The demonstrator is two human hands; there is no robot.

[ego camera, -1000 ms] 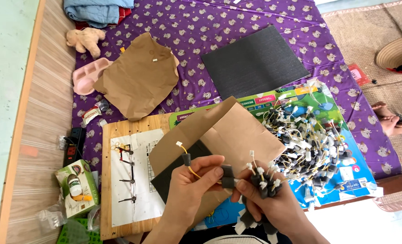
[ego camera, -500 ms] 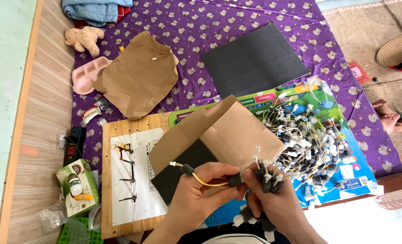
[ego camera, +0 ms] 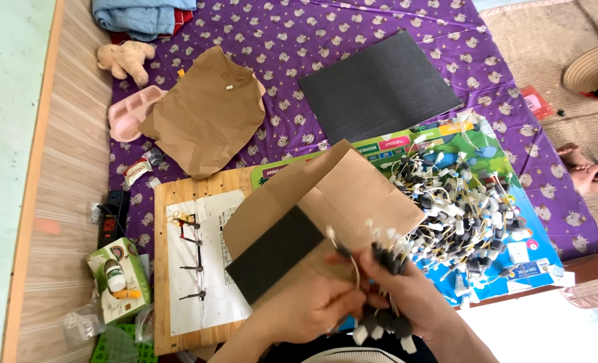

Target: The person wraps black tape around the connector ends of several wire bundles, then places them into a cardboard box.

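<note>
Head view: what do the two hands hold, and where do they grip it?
The right hand grips a bunch of small wired black parts around its middle; the left hand pinches one wire at the bunch's side.

the yellow-wired piece (ego camera: pixel 343 250), held out to the left by the left hand (ego camera: pixel 312 306) earlier, was brought in against the bundle (ego camera: pixel 386 259) gripped in the right hand (ego camera: pixel 413 296); both hands were drawn together.
</note>
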